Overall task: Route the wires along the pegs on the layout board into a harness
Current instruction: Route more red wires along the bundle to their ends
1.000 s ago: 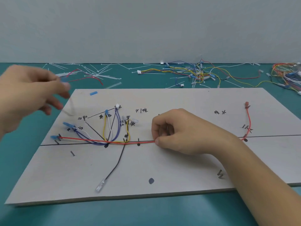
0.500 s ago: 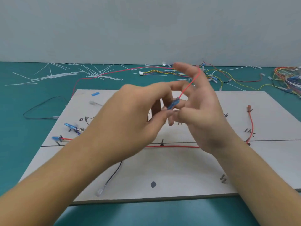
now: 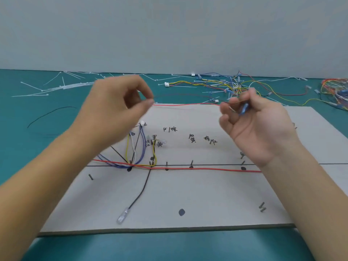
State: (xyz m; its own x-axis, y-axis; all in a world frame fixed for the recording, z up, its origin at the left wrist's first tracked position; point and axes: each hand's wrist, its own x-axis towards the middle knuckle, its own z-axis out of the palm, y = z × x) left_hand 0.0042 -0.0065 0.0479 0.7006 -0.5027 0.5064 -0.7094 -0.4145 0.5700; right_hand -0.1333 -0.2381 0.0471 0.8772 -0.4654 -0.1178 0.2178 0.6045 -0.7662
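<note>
A pale layout board lies on the teal table, with dark pegs, black marks and handwritten labels. Along its horizontal line runs a routed red wire; yellow, white, purple and black wires fan up at the left, and a black wire drops to a clear connector. Above the board a loose red wire is stretched between my hands. My left hand pinches one end of it. My right hand pinches the other end at its blue terminal.
A tangle of spare coloured wires lies behind the board, with more at the far right. White cable ties are scattered at the back left. A loose black wire curves on the table left of the board.
My hands, which were together at mid-board over the blue terminal, have drawn apart; the loose red wire now spans between them. One second ago my right hand pressed the routed wires down.
</note>
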